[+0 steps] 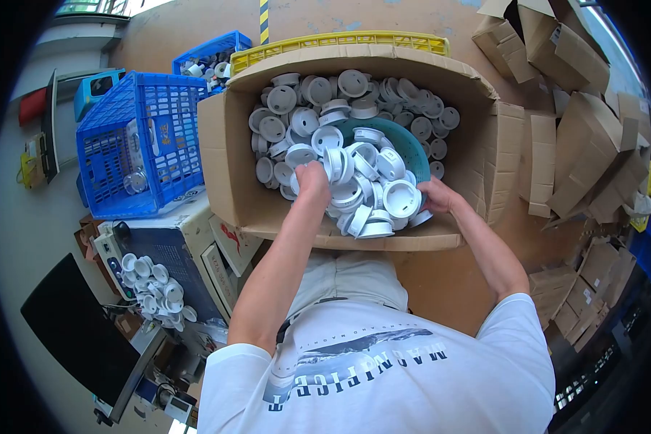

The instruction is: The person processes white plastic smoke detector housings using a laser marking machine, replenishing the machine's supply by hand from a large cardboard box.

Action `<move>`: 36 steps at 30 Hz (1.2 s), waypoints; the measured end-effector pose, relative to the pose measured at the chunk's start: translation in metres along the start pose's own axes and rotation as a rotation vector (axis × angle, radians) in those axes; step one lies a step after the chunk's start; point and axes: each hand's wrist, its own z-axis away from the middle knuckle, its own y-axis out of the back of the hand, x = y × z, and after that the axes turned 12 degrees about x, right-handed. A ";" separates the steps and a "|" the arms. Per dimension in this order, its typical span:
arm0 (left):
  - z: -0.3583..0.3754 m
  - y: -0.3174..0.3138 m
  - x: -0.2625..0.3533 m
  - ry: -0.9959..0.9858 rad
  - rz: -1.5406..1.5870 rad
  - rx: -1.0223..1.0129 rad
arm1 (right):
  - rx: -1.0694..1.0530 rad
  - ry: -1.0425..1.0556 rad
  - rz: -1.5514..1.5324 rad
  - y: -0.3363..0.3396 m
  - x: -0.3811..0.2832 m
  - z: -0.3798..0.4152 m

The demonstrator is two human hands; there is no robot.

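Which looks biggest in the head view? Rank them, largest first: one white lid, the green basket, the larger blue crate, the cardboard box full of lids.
1. Cardboard box
2. Larger blue crate
3. Green basket, partly covered
4. White lid

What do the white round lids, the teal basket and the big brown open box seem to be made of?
White round lids: probably smooth plastic, judging by soft highlights and crisp moulded rims.
Teal round basket: likely plastic too, evenly coloured, with what look like small holes.
Big brown open box: cardboard, matt, with creased, folded flaps.
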 end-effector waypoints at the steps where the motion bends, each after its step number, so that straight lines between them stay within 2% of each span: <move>1: 0.013 0.000 0.007 -0.003 0.011 -0.002 | -0.003 0.007 0.009 0.005 -0.002 -0.002; 3: 0.029 0.002 0.014 -0.063 -0.138 0.008 | -0.059 -0.051 0.065 0.010 -0.009 -0.001; 4: 0.018 0.006 0.012 -0.128 -0.193 -0.111 | -0.052 -0.066 0.057 0.012 -0.011 -0.001; 5: 0.021 0.012 0.015 -0.132 -0.185 -0.111 | -0.055 -0.061 0.064 0.009 -0.017 0.004; 8: 0.027 0.041 0.027 -0.655 -0.462 -0.646 | 0.048 -0.077 -0.017 0.007 -0.023 0.005; 9: 0.023 0.044 0.015 -0.661 -0.454 -0.645 | 0.046 -0.071 -0.010 0.008 -0.026 0.008; 11: 0.013 0.048 -0.022 -1.219 -0.485 -0.384 | -0.007 -0.020 0.018 0.008 -0.030 0.017; 15: 0.027 0.036 -0.049 -1.203 -0.436 -0.334 | 0.002 -0.037 -0.055 0.005 -0.029 0.025; 22: 0.047 0.032 -0.055 -1.353 -0.364 -0.330 | 0.035 0.036 -0.095 -0.004 -0.034 0.063; 28: 0.064 0.049 -0.051 -1.426 -0.294 -0.341 | 0.067 0.070 -0.093 -0.024 -0.039 0.100; 33: 0.079 0.073 -0.051 -1.366 -0.181 -0.347 | 0.091 0.095 -0.102 -0.046 -0.042 0.128; 36: 0.084 0.095 -0.053 -1.368 -0.098 -0.346 | 0.036 0.129 -0.033 -0.064 -0.049 0.149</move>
